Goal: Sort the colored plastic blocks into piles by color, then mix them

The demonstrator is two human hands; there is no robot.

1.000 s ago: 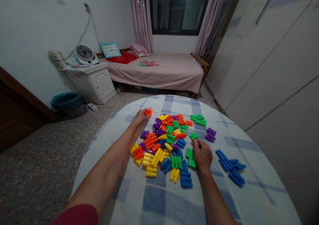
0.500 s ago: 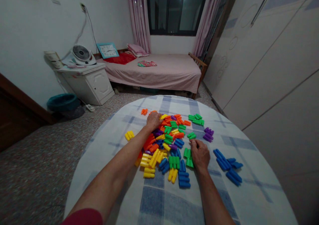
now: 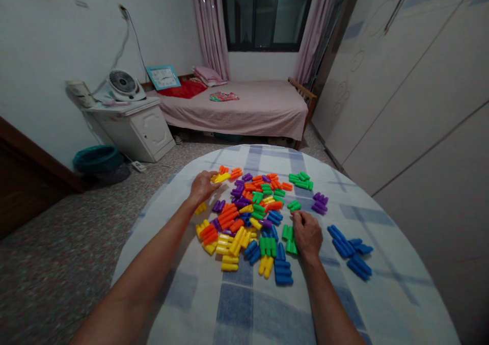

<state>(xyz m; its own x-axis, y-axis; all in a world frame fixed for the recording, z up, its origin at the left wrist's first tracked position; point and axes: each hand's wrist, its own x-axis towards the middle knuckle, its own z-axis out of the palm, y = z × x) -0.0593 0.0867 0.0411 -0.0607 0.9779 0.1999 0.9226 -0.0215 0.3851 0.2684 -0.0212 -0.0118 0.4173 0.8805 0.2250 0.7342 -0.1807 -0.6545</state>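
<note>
My left hand [image 3: 203, 187] is at the far left of the pile, its fingers closed on a yellow plastic building block [image 3: 220, 178] of joined tubes. Orange blocks [image 3: 236, 173] lie just beyond it, and another yellow block [image 3: 200, 208] is partly behind my wrist. My right hand [image 3: 308, 233] rests on the table with curled fingers; whatever they hold, if anything, is hidden. Beside it are green blocks [image 3: 289, 240], with a small green block [image 3: 294, 205] just past the fingertips. Between my hands spreads a mixed pile of orange, purple, yellow, green and blue blocks [image 3: 228, 215].
Apart from the pile, green blocks [image 3: 301, 181], purple blocks [image 3: 320, 203] and blue blocks [image 3: 349, 253] lie in groups on the right. A checked cloth covers the round table [image 3: 237, 304]. Beyond stand a bed [image 3: 263, 105], a white cabinet [image 3: 148, 131] and a wardrobe [image 3: 412, 105].
My left hand has moved left from the top of the pile, carrying the yellow block to the orange blocks. Purple and orange pieces its arm covered now show. My right hand stays put.
</note>
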